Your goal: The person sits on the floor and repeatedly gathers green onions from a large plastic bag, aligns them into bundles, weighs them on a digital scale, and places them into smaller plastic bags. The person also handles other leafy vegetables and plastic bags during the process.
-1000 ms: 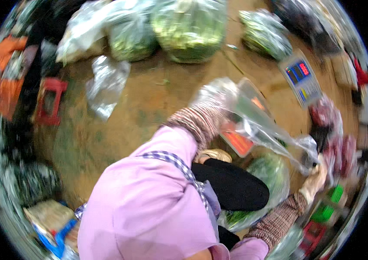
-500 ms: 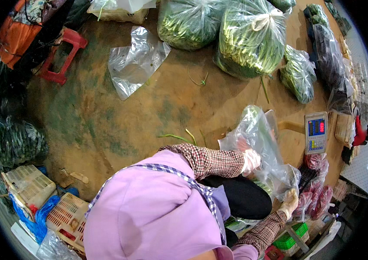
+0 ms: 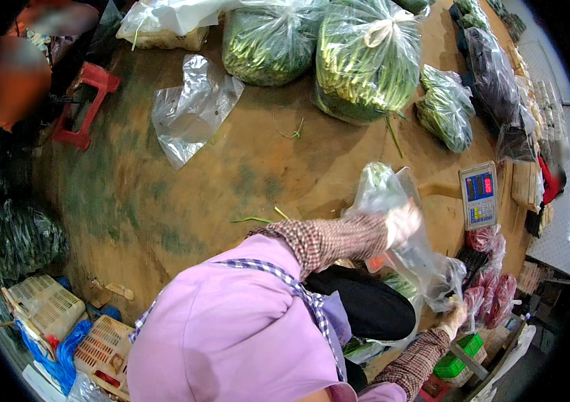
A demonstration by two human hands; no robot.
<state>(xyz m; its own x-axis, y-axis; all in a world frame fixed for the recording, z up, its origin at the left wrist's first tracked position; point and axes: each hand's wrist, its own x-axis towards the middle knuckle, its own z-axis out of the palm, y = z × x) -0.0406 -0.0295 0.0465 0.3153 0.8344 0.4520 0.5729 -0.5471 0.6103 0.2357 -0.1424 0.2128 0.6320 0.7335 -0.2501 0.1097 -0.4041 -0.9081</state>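
A clear plastic bag point(image 3: 419, 264) with green leafy vegetables showing through it lies beside my right knee. The gloved fingers of my right hand point(image 3: 456, 315) are closed on the bag's bunched near right edge. My left hand point(image 3: 404, 224), in a pale glove, is over the bag's far part. Its fingers are smeared by motion, so their grip does not show. Beyond it, the far end of the plastic puffs up around something pale green. Under my left wrist an orange-red patch point(image 3: 377, 261) shows, its kind unclear.
A digital scale point(image 3: 478, 195) with a lit red display stands to the right, near red mesh bags point(image 3: 489, 295). Large bags of green stalks point(image 3: 365, 67) stand at the far side. A flat empty plastic bag point(image 3: 194, 110) and a red stool point(image 3: 85, 104) are at far left.
My left hand has moved farther from me and to the right over the bag. My right hand has shifted slightly nearer, still at the bag's edge. The whole view has shifted a little.
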